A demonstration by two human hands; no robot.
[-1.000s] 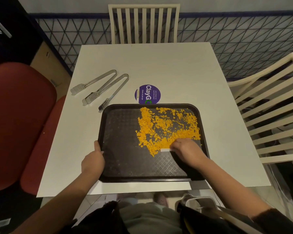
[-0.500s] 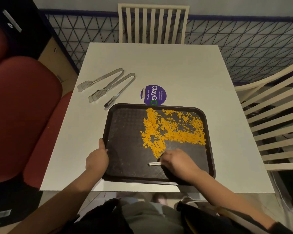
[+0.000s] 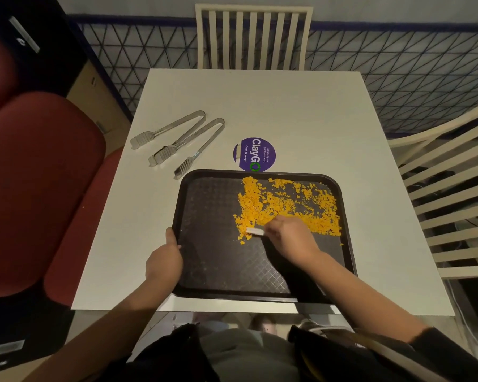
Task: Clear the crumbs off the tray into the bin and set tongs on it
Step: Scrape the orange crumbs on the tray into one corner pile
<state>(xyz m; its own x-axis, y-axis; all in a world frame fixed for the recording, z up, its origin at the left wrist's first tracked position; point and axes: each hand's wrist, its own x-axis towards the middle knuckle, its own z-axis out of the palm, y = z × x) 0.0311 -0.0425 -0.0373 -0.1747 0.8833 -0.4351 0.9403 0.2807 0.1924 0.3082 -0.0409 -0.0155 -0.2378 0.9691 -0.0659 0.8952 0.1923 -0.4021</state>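
Your left hand (image 3: 164, 261) curls round the left rim of the black tray (image 3: 213, 244), thumb along the rim; your right hand (image 3: 290, 237), fingers bent, pinches a small white strip (image 3: 255, 231) at the near left edge of the orange crumbs (image 3: 287, 205), spread over the tray's far right part; two tongs (image 3: 160, 158) lie on the white table (image 3: 287, 111), just far-left of the tray, near a purple sticker (image 3: 254, 154).
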